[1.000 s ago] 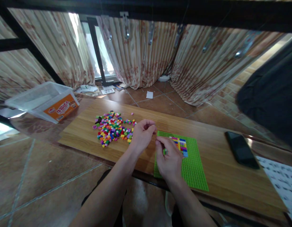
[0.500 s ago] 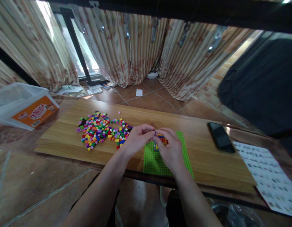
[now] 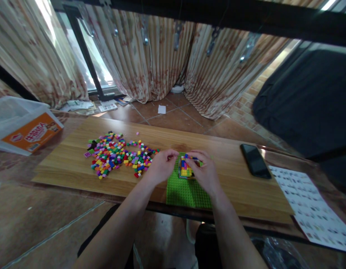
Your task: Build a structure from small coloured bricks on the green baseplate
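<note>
A green studded baseplate (image 3: 184,192) lies on the wooden board near its front edge. A small patch of coloured bricks (image 3: 186,167) is built on the plate's far part. My left hand (image 3: 161,168) rests at the patch's left side with its fingers curled against it. On the right side my right hand (image 3: 205,172) has its fingers bent over the patch's far edge. Whether either hand pinches a loose brick is hidden. A heap of small loose bricks in many colours (image 3: 117,153) spreads out left of my hands.
The wooden board (image 3: 240,190) lies on a low table. A black phone (image 3: 255,160) sits at its right end, beside a printed sheet (image 3: 309,209). At far left stands a clear plastic box with an orange label (image 3: 24,125). Behind are curtains and a dark cloth at right.
Both hands came together over the brick patch on the baseplate; the left moved right from beside the heap. The view also swung right and slightly closer.
</note>
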The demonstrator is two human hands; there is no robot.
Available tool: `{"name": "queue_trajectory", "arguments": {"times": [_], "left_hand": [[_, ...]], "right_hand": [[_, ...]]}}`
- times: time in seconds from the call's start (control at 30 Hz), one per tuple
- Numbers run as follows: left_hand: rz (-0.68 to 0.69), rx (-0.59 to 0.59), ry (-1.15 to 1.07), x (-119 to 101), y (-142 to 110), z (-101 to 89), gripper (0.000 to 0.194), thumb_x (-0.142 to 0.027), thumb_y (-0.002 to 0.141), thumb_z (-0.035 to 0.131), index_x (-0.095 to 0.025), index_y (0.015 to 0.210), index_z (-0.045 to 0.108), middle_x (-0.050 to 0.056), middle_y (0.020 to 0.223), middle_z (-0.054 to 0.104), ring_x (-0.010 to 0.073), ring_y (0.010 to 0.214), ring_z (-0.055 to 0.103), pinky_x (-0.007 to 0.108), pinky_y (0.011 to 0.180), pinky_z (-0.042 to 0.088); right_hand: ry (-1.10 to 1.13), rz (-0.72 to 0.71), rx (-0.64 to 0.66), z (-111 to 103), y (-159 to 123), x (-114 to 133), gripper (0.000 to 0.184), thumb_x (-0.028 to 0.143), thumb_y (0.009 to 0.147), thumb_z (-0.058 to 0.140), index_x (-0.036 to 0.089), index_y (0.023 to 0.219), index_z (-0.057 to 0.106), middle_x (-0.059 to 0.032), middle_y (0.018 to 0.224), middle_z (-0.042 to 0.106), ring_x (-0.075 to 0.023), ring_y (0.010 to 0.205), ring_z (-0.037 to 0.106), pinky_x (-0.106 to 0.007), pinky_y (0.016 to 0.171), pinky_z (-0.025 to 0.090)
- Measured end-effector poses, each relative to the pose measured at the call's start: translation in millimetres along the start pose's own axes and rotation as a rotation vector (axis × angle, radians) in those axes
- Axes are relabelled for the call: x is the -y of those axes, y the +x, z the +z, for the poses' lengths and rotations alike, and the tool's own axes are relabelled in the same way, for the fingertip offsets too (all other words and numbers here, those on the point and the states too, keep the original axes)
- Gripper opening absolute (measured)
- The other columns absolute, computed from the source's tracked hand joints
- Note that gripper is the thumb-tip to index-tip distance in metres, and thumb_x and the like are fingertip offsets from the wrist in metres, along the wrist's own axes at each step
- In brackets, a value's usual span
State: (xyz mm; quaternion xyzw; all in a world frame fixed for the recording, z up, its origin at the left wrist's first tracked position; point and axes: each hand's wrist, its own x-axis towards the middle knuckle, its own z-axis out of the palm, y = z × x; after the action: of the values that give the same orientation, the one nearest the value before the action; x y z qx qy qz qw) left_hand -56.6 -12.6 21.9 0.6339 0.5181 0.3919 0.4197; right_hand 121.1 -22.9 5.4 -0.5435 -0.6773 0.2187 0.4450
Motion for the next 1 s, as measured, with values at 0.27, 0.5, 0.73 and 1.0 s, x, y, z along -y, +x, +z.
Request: {"name": "queue_trajectory", "arguments": {"times": [0.27, 0.5, 0.73, 1.0], "left_hand": [[0.035, -0.01, 0.0, 0.9, 0.8, 6.1, 0.023, -0.015, 0.083, 0.052, -0.019, 0.087, 0.074, 0.003, 0.08, 0.073, 0.0167, 0.076, 0.064, 0.026, 0.074, 0.05], [0.083, 0.001, 0.007, 6.3, 5.5, 12.1, 0.027, -0.028, 0.087, 0.05, -0.017, 0.078, 0.073, 0.002, 0.071, 0.069, 0.0152, 0.068, 0.059, 0.023, 0.062, 0.043], [0.027, -0.044, -0.006, 8.1, 9.8, 18.0, 0.028, -0.033, 0.084, 0.054, -0.017, 0.071, 0.072, 0.001, 0.064, 0.066, 0.0142, 0.062, 0.055, 0.024, 0.059, 0.039], [-0.018, -0.072, -0.003, -6.4, 9.0, 14.5, 0.022, -0.026, 0.081, 0.059, -0.017, 0.066, 0.073, 0.0, 0.058, 0.066, 0.0136, 0.059, 0.057, 0.023, 0.057, 0.039]], "right_hand": [[0.094, 0.03, 0.046, 7.1, 2.6, -0.1, 0.022, 0.037, 0.081, 0.067, 0.024, 0.096, 0.076, -0.0083, 0.108, 0.067, -0.0227, 0.104, 0.062, -0.044, 0.096, 0.047], [0.152, 0.077, 0.029, 8.2, 1.6, 1.1, 0.02, 0.036, 0.078, 0.069, 0.024, 0.092, 0.076, -0.0069, 0.104, 0.069, -0.0224, 0.101, 0.064, -0.041, 0.089, 0.051], [0.119, 0.06, 0.042, 7.1, 2.7, 3.2, 0.017, 0.035, 0.079, 0.066, 0.025, 0.089, 0.076, -0.0052, 0.1, 0.069, -0.0213, 0.095, 0.065, -0.04, 0.087, 0.051], [0.123, 0.061, 0.038, 7.4, 3.0, 5.7, 0.015, 0.031, 0.078, 0.067, 0.025, 0.088, 0.076, -0.0046, 0.096, 0.07, -0.0216, 0.094, 0.066, -0.039, 0.086, 0.052]]}}
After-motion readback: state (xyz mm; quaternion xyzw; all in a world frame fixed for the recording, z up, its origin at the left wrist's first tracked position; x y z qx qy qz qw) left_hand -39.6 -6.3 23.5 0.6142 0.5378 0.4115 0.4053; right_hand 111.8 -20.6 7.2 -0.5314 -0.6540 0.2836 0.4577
